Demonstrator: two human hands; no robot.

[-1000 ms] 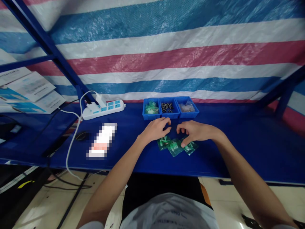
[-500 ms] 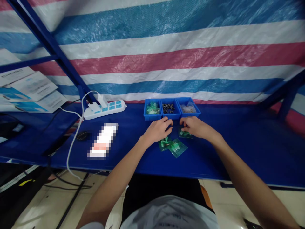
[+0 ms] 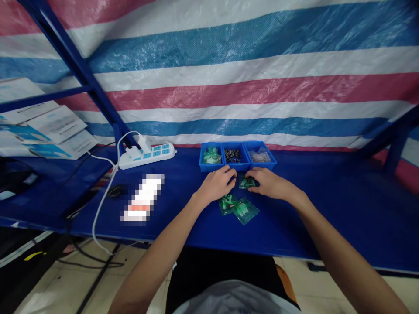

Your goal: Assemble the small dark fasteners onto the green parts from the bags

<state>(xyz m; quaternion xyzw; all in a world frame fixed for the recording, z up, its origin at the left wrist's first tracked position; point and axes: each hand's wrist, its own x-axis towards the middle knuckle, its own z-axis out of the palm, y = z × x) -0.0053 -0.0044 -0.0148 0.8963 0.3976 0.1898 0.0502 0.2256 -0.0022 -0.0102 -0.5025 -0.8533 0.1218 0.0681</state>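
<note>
My right hand (image 3: 267,184) has its fingers bent over a small clear green bag (image 3: 242,182), gripping its right side just in front of the blue bins. Beside the bag's left edge, my left hand (image 3: 216,186) is curled, thumb close to forefinger; whether anything is between them is hidden. Two more little green bags lie overlapping on the table nearer to me, one bag (image 3: 226,205) by my left wrist and another bag (image 3: 245,211) to its right. Pale slender pieces show through their plastic.
Three joined blue bins stand behind my hands: a left bin (image 3: 211,167) with green bags, a middle bin (image 3: 236,166) with small dark parts, a right bin (image 3: 263,166) with clear bags. A white power strip (image 3: 147,156), cable, black mouse (image 3: 115,191) and blurred-out rectangle (image 3: 144,198) lie left.
The right hand has moved left with the green bag, bringing it closer to my left hand. The camera has tilted up slightly. The two loose bags lie as before.
</note>
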